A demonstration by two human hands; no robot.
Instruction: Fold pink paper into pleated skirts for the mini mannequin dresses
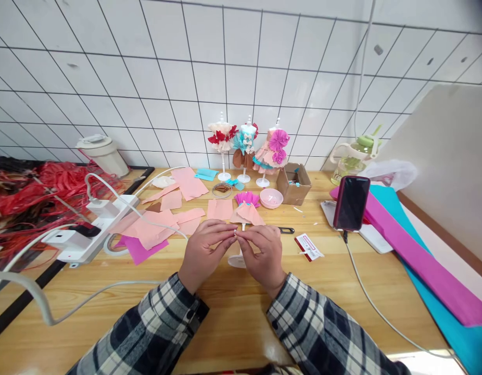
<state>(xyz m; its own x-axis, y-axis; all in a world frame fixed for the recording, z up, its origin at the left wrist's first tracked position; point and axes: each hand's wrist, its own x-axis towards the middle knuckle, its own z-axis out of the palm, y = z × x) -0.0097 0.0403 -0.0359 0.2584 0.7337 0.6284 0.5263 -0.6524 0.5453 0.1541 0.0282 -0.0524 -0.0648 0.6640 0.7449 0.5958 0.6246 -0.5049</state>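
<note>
White bit (pixel 236 233): left hand (pixel 208 252), right hand (pixel 263 256) both pinching it, nearly closed.

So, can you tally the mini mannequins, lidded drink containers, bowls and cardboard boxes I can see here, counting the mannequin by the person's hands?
Mini mannequins: 4
Lidded drink containers: 2
Pink bowl: 1
Cardboard box: 1
Total: 8
</note>
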